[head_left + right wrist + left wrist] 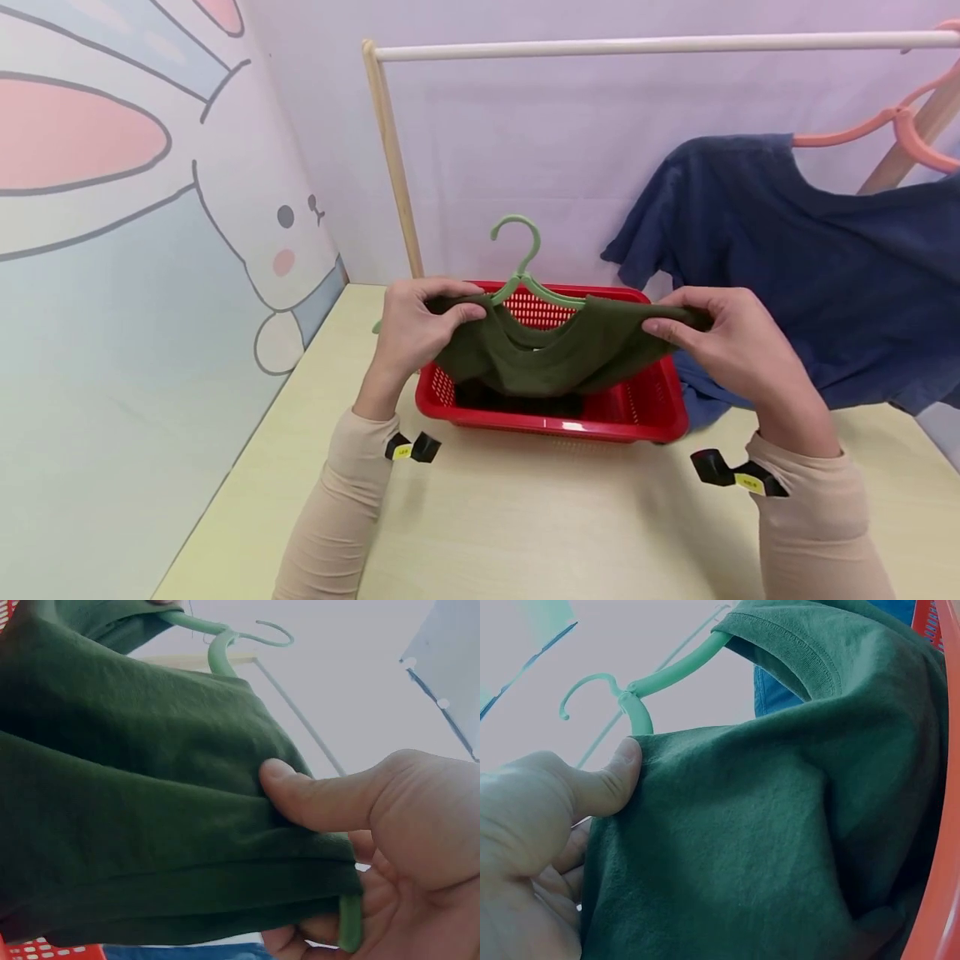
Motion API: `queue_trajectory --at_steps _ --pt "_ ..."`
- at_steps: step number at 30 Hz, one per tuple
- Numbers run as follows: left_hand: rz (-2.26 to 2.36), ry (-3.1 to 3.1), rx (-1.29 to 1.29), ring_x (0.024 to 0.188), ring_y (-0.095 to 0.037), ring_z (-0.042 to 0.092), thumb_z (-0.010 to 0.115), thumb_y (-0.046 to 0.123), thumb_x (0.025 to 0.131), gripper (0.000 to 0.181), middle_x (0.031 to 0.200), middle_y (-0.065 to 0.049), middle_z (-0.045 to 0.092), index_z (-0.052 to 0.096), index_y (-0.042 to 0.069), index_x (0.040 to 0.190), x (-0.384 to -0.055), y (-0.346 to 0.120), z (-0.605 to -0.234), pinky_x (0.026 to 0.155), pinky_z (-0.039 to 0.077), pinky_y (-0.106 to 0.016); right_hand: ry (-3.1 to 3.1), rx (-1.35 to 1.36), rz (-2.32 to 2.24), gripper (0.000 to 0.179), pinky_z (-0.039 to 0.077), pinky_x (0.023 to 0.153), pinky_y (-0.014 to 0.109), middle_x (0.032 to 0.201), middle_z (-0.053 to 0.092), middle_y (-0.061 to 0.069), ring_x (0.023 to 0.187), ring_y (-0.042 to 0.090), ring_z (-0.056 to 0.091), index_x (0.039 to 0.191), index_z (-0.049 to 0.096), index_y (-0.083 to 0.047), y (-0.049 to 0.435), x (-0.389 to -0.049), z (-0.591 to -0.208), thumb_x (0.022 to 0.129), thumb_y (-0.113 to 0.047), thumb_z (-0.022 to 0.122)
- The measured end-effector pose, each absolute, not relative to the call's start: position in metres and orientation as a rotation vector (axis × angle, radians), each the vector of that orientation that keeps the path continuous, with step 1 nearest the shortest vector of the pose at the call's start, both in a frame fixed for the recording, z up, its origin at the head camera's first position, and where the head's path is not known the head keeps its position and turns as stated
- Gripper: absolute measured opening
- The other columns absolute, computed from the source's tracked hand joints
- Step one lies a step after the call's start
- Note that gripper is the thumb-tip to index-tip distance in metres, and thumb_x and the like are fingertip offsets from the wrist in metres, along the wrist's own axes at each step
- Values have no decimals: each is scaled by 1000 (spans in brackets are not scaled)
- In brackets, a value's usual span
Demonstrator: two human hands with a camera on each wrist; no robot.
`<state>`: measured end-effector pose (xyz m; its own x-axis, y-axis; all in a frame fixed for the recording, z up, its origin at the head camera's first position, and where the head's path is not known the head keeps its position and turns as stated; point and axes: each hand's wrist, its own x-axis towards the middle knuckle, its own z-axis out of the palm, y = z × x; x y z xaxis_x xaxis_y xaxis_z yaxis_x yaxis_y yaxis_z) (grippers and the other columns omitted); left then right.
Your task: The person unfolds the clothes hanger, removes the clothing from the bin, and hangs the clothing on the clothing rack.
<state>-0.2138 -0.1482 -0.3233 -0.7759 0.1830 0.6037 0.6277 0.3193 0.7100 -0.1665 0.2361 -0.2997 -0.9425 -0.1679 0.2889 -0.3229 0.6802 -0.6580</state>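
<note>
A dark green T-shirt [540, 358] hangs on a light green hanger [528, 258], its hook pointing up out of the neckline. My left hand [420, 333] pinches the shirt's left shoulder, thumb on the near side; the left wrist view shows that thumb close beside the hanger's arm [679, 671]. On the other side my right hand [731, 337] pinches the sleeve end between thumb and fingers. In the right wrist view a green hanger tip [350, 924] pokes out of that sleeve, against my fingers. The shirt's lower part drops into the red basket [555, 425].
A rack with a white rail [600, 47] and wooden posts [393, 158] stands behind the basket. At the right, a navy T-shirt [787, 250] hangs on a pink hanger [855, 133]. A wall with a rabbit drawing [277, 242] borders the pale table [525, 517] on the left.
</note>
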Motion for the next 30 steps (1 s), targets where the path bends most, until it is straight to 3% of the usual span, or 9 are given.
queue_trajectory --at_steps 7,11,14,19,21,30 --pt "-1494 -2212 -729 105 -16 79 95 14 91 27 112 0 85 89 12 117 -214 -154 -320 90 62 -27 -2617 287 1111 11 43 54 28 91 76 10 69 18 60 109 82 -10 239 -165 -300 102 -17 84" --pt "-1462 -2218 -672 101 -16 77 90 16 96 26 114 -1 85 87 10 121 -215 -166 -317 86 61 -27 -2585 209 1112 11 39 53 33 89 75 7 71 20 57 109 82 -12 247 -162 -297 102 -20 84" --pt "-1411 -2228 -616 100 -17 76 86 18 101 22 113 -4 85 87 9 121 -218 -173 -317 89 59 -28 -2560 162 1133 13 35 51 36 87 73 3 72 20 53 111 82 -11 256 -159 -294 103 -21 83" --pt "-1361 -2237 -563 103 -20 75 82 18 103 18 111 -7 85 88 9 118 -220 -178 -316 94 56 -32 -2521 90 1221 2 32 51 37 87 71 -7 77 17 52 106 83 -18 266 -155 -291 104 -18 81" --pt "-1353 -2239 -539 102 -20 74 82 19 104 17 109 -8 84 88 9 116 -221 -178 -316 92 56 -32 -2505 81 1248 7 31 52 37 88 71 -9 78 16 53 103 83 -22 268 -154 -290 104 -16 81" --pt "-1385 -2156 -453 96 -16 70 81 20 105 17 105 -10 83 87 5 112 -221 -182 -314 87 55 -28 -2493 60 1284 7 32 53 37 88 69 -10 80 17 52 109 81 -11 269 -152 -287 105 -16 80"
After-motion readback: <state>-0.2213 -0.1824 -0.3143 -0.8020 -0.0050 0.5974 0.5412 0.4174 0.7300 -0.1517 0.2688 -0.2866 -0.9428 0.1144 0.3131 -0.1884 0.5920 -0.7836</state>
